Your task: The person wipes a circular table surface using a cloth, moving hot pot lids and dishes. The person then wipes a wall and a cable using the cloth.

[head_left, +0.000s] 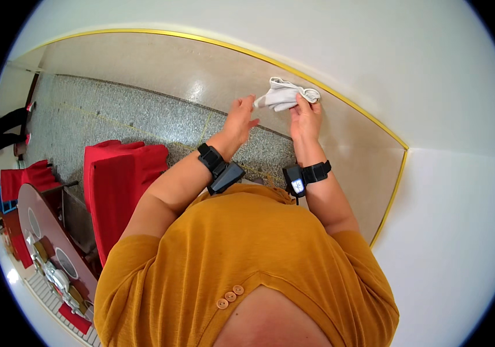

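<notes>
A white cloth [282, 95] with a stitched edge is bunched up in front of the beige wall panel. My right hand [306, 120] grips its right end, the thumb pressed onto the fabric. Just left of the cloth is my left hand [237, 123], its thumb and fingers apart. The left fingertips come close to the cloth's left corner, and I cannot tell whether they touch it. Each wrist wears a black strap with a small dark device, the left device [226, 177] and the right device [295, 180].
Yellow trim [224, 43] borders the beige panel [143, 58] below a white wall [340, 34]. Speckled grey floor [114, 110] lies to the left. Red-covered chairs [105, 185] stand beside a table [42, 208] with dishes. A person in dark trousers [10, 128] is at the far left.
</notes>
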Available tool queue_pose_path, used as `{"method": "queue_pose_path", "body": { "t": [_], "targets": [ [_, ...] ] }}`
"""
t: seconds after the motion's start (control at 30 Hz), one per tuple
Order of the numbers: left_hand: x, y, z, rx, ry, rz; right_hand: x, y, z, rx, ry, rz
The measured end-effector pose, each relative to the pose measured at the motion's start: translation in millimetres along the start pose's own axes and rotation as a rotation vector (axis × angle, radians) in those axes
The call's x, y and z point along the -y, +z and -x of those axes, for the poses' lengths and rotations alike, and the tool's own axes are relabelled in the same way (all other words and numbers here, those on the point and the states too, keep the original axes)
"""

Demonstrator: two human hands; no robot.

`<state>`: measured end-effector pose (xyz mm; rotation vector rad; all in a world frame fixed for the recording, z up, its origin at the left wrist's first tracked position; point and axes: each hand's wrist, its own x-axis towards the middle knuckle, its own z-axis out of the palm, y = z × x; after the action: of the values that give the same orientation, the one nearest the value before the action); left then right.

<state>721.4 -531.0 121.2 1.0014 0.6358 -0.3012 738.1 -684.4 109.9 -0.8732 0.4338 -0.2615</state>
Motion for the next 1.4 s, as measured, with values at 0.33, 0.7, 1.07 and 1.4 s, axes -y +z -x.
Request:
{"method": "queue_pose_path", "body": {
  "t": [0.33,0.7,1.07,1.4],
  "targets": [
    [-14.3,-7.8,-21.4,0.497,0.172,-0.512,15.3,-25.7,2.0,0.310,0.299,-0.077],
    [-50.8,-17.7,7.7,0.590,0.038,-0.174,17.2,-45.0,19.7,0.428,0.501,-0.159],
    [-71.3,-70.4,-3.1,0.448,0.317,-0.559,28.9,-57.4,28.9,0.260,0.143,0.526],
    [-114.9,-42.9,-39.7,0.011,0.483,-0.660,41.3,12.4,13.9,0.224,-0.344,0.625]
  ]
}}
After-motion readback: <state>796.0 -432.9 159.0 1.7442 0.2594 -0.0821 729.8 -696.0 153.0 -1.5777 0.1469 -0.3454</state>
